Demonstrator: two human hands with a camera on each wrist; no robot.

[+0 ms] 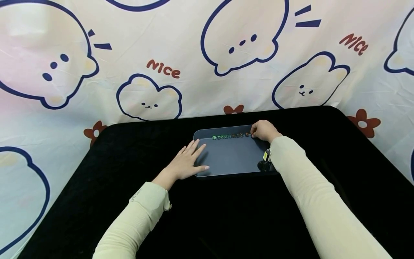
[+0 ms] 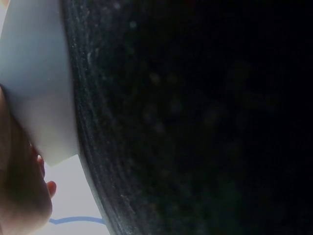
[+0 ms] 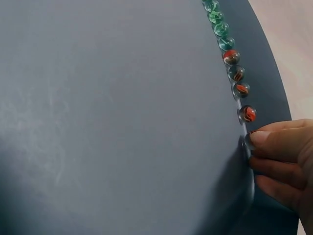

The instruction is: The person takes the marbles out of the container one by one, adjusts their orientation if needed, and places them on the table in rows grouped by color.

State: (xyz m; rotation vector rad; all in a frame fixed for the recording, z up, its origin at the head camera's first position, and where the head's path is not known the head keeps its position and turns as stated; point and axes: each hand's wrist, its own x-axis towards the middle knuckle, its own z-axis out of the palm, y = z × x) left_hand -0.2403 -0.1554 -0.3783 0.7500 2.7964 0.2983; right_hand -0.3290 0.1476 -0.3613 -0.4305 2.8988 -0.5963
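Note:
A shallow grey tray lies on a black cloth. Along the inner foot of its far wall runs a row of glass marbles, green ones at the left and orange-red ones toward the right. My right hand, at the tray's far right, pinches a marble between thumb and fingertips, mostly covered by them. It sits low against the wall, just past an orange-swirled marble that stands slightly apart from the others. With fingers spread and straight, my left hand rests on the tray's left rim.
The black cloth covers the whole table around the tray. Behind it hangs a pale curtain printed with cartoon bears. A small black device with a yellow label sits at my right wrist, over the tray's right side.

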